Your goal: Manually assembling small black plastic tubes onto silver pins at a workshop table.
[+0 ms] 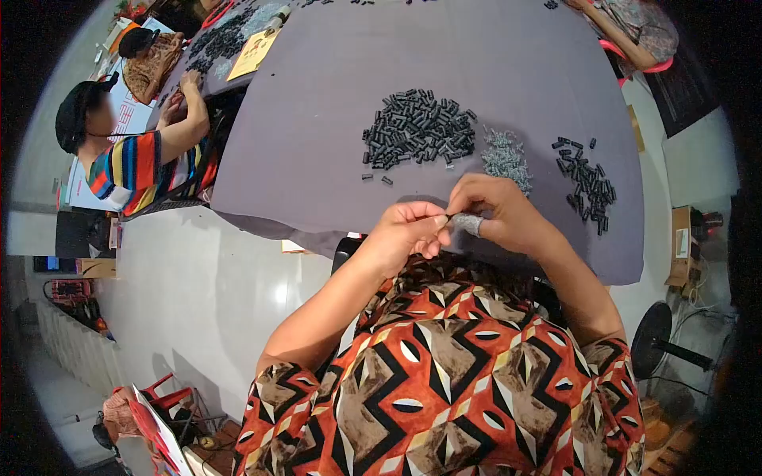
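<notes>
My left hand [406,234] and my right hand [504,210] meet just off the table's near edge, fingertips pinched together. Between them shows a tiny dark bit, too small and too covered to name. A grey wrapping [467,224] covers a digit of my right hand. Beyond my hands lies a large pile of short black cylinders [417,131], a few of them loose at its near side. Right of that pile, a heap of small silvery metal pieces [506,159] lies just past my right hand. Farther right is a smaller scatter of black cylinders [587,186].
A grey cloth covers the table [317,119]. At the left, a person in a striped shirt [147,163] works beside more black and silvery parts, near a yellow sheet [254,55]. Another person's arm [623,44] rests at the far right. A black round-based stand [655,339] is at the right.
</notes>
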A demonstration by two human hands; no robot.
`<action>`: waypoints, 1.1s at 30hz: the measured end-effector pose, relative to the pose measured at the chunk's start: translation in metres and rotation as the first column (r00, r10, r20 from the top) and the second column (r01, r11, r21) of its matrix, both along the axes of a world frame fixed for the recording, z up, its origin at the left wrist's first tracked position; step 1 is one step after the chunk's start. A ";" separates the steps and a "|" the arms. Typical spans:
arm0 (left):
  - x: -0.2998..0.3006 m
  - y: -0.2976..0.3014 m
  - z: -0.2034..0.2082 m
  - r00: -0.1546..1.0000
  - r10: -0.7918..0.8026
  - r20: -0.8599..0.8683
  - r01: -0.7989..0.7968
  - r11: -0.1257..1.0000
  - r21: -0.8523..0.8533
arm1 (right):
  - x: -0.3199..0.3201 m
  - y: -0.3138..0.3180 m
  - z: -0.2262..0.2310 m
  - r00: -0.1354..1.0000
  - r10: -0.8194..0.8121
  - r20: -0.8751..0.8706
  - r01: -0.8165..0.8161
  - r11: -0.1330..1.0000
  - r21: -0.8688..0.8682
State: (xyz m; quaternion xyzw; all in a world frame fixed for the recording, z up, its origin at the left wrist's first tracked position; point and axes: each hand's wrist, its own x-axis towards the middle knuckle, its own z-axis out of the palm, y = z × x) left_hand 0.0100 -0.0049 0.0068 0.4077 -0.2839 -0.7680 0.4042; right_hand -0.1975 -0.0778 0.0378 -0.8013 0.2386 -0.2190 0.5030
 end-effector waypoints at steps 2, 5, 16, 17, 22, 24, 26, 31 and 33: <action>-0.002 -0.001 0.002 0.998 -0.017 0.054 0.018 1.000 -0.016 | 0.000 0.003 -0.013 0.978 -0.095 0.187 0.054 0.976 0.213; -0.004 -0.001 0.005 0.988 -0.033 0.152 0.042 0.997 -0.058 | -0.002 0.001 -0.018 0.988 -0.093 0.126 0.054 0.957 0.285; 0.005 0.002 0.010 0.958 -0.109 -0.265 0.163 0.968 0.190 | -0.005 0.002 -0.001 0.993 0.045 0.105 -0.039 0.997 -0.063; 0.001 0.004 0.013 0.987 -0.104 -0.125 0.119 0.986 0.113 | -0.006 0.000 0.000 0.996 0.051 0.071 -0.046 0.996 -0.075; 0.002 0.000 0.006 0.984 -0.110 -0.137 0.127 0.984 0.123 | -0.006 -0.004 -0.004 0.992 0.058 0.110 -0.075 0.985 0.156; 0.006 -0.002 0.002 0.967 -0.121 -0.225 0.152 0.980 0.125 | -0.006 -0.006 -0.004 0.989 0.065 0.134 -0.095 0.968 0.232; 0.008 -0.005 -0.002 0.942 -0.133 -0.308 0.178 0.976 0.125 | -0.006 -0.009 -0.001 0.990 0.091 0.108 -0.107 0.983 0.150; 0.011 -0.015 -0.004 0.913 -0.119 -0.390 0.202 0.963 0.178 | -0.001 -0.014 0.021 0.995 0.091 0.042 -0.085 0.987 -0.135; 0.009 -0.018 -0.006 0.935 -0.107 -0.339 0.165 0.975 0.148 | 0.001 -0.014 0.024 0.995 0.072 0.070 -0.061 0.986 -0.158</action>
